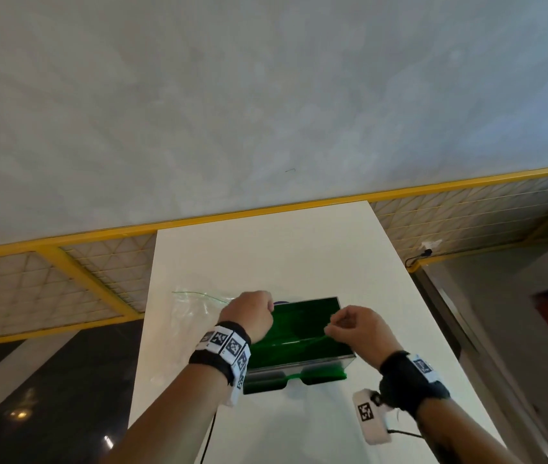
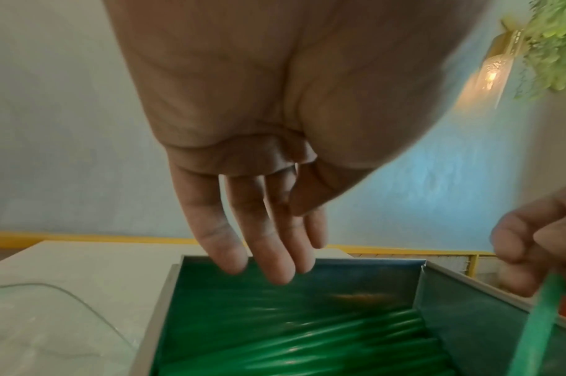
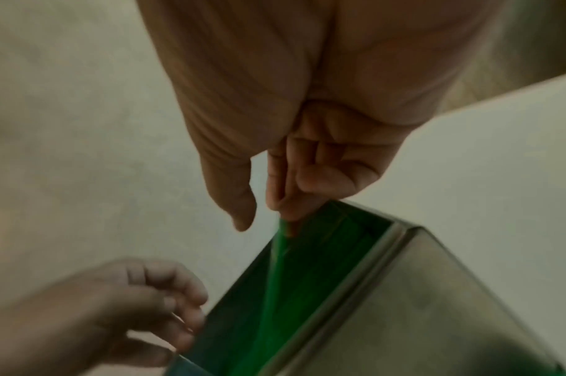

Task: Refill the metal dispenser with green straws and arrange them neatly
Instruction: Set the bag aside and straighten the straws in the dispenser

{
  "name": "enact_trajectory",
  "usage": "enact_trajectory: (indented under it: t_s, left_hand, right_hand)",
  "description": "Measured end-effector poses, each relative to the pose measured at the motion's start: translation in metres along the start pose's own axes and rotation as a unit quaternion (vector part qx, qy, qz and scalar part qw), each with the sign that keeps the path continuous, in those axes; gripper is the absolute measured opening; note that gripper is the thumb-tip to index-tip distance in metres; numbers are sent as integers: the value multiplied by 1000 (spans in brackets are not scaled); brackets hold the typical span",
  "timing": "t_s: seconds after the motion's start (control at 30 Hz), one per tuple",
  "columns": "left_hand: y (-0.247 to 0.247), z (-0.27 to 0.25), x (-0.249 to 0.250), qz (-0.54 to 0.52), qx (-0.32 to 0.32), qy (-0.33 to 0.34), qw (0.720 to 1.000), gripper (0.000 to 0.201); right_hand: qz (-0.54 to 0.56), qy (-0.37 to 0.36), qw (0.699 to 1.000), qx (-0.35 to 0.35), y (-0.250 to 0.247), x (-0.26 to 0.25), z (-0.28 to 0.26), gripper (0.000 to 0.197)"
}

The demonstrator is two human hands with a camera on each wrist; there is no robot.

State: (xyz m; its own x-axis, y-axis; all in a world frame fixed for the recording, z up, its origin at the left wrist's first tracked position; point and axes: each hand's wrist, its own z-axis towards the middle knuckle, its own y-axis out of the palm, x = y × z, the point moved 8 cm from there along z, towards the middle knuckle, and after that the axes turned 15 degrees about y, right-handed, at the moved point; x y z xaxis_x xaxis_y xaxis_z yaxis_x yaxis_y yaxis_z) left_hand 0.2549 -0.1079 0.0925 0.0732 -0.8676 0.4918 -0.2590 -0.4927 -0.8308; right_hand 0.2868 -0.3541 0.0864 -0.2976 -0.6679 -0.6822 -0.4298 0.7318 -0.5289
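Observation:
The metal dispenser [image 1: 316,363] stands open-topped on the white table, with several green straws [image 2: 307,351] lying in its bottom. My right hand [image 1: 336,324] hovers over its right side and pinches one green straw [image 3: 275,267] by the end. That straw slants down into the box and is also visible in the left wrist view [image 2: 539,325]. My left hand [image 2: 275,267] hangs over the back left corner with its fingers loose and straight, holding nothing. From the head view, the left hand [image 1: 252,313] covers that corner.
A clear, flat plastic bag [image 1: 192,306] lies on the table [image 1: 266,256] just left of the dispenser. The table is narrow, and its side edges fall close to both forearms. A yellow-framed tiled ledge [image 1: 98,259] runs behind it. A wall lamp [image 2: 490,73] hangs far right.

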Motion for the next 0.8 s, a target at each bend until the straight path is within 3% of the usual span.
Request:
enact_trajectory:
  t_s: [0.07, 0.13, 0.2, 0.27, 0.3, 0.33, 0.4, 0.57, 0.7, 0.8]
  left_hand:
    - [8, -2, 0, 18, -32, 11, 999, 25]
    - [23, -4, 0, 36, -68, 26, 997, 24]
    - [39, -5, 0, 56, -94, 45, 993, 21]
    - [52, -3, 3, 74, -111, 57, 989, 18]
    - [57, -2, 5, 79, -118, 58, 988, 17]
    - [61, -1, 6, 86, -126, 57, 987, 16]
    - [68, 0, 7, 100, -141, 51, 984, 15]
    - [81, -2, 3, 121, -159, 43, 979, 18]
    - [82, -1, -1, 114, -149, 46, 981, 22]
    - [84, 1, -4, 115, -149, 47, 981, 23]
  right_hand:
    - [-77, -38, 993, 87, -13, 1, -8, 17]
    - [-105, -21, 984, 140, -27, 22, -11, 15]
    - [-177, 48, 978, 96, -18, 57, -7, 14]
    - [-286, 109, 952, -17, 18, 98, -3, 9]
    - [-288, 130, 947, -53, 35, 118, 3, 21]
    - [-249, 152, 953, -84, 51, 134, 9, 31]
    - [-98, 207, 967, -116, 73, 155, 18, 25]
    - [110, 297, 945, -83, 86, 177, 37, 19]
    - [169, 348, 919, -71, 86, 187, 44, 21]
    - [130, 346, 926, -72, 79, 186, 50, 23]
